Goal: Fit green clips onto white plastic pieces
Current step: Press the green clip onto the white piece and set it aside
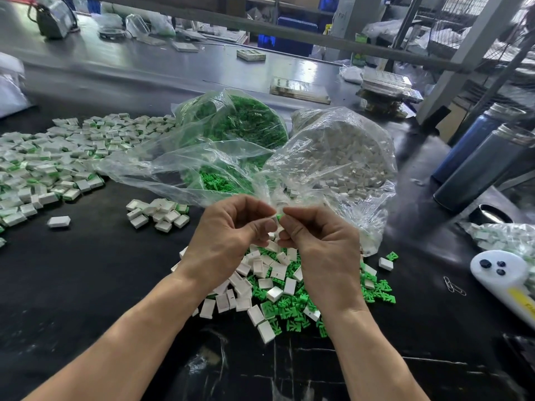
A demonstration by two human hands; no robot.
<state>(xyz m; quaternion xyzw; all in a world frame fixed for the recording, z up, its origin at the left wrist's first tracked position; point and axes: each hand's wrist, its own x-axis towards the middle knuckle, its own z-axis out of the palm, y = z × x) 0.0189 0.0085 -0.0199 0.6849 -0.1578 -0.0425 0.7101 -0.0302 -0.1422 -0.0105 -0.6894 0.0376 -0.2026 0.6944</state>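
View: single head camera, wide-angle.
Facing: forward and down over the bench (86,285).
Nearness: close above both forearms; far racks small, bent by the lens.
Shared: no second view.

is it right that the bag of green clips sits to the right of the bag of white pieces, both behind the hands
Not quite. The head view shows the bag of green clips to the left of the bag of white pieces, not the right. Both do sit behind the hands.

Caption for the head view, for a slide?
Left hand and right hand pinch a green clip into a white piece above loose parts.
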